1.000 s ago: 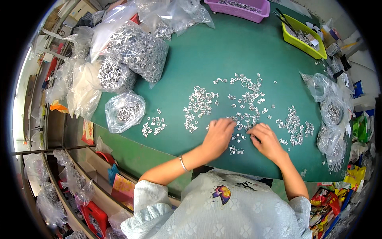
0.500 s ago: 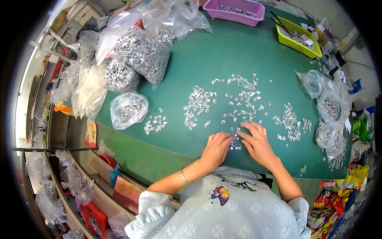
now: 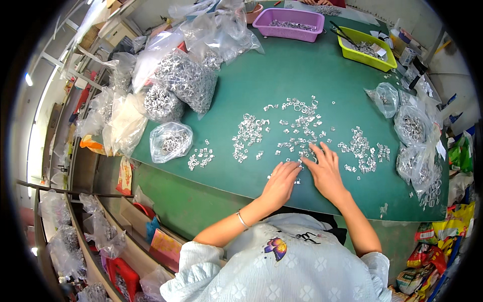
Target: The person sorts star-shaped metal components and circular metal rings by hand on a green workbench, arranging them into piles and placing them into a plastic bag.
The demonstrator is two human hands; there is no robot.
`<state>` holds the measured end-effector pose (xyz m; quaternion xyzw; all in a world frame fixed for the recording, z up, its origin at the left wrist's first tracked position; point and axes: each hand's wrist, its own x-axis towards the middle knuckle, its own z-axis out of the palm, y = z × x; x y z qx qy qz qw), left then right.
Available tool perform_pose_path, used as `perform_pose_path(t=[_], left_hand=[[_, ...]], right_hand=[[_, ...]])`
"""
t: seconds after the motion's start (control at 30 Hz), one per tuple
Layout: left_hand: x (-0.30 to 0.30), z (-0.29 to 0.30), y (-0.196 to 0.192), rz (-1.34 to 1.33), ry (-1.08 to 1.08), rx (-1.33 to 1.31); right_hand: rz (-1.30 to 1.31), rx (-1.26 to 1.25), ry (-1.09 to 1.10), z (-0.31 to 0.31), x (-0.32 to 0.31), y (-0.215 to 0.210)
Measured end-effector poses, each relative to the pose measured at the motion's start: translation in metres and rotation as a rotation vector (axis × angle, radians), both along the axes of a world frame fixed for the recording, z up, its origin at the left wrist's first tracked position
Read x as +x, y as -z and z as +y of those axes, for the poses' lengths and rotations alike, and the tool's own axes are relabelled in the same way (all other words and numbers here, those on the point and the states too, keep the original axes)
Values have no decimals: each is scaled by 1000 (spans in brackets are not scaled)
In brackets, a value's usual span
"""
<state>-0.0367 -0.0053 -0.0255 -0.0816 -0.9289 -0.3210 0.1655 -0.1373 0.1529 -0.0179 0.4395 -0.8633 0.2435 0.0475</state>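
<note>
- Both hands have slid back toward the green table's (image 3: 322,80) near edge.
- Left hand (image 3: 279,184) and right hand (image 3: 326,171) lie flat, fingers loose, touching small silver metal rings (image 3: 302,163), gripping nothing.

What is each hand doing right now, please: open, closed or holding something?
Left hand: open, palm down, fingertips on the small metal pieces; holds nothing visible.
Right hand: open, fingers spread over the same pieces; holds nothing visible.
</note>
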Motion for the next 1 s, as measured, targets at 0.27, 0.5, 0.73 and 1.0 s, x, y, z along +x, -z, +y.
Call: perform_pose_path(t=[0.27,0.5,0.73,1.0], left_hand=[[6,8,-4,-7,-174,-19],[-8,26,6,-78,-473,-128],[-11,31,3,-124,-518,-65],[-7,30,5,-59,-502,51]], right_hand=[[-18,-169,-107,-3,-5,0],[-127,-240,-129,-9,-9,18],[-137,-293,-129,-11,-14,21],[-157,-309,-156,-16,-15,24]])
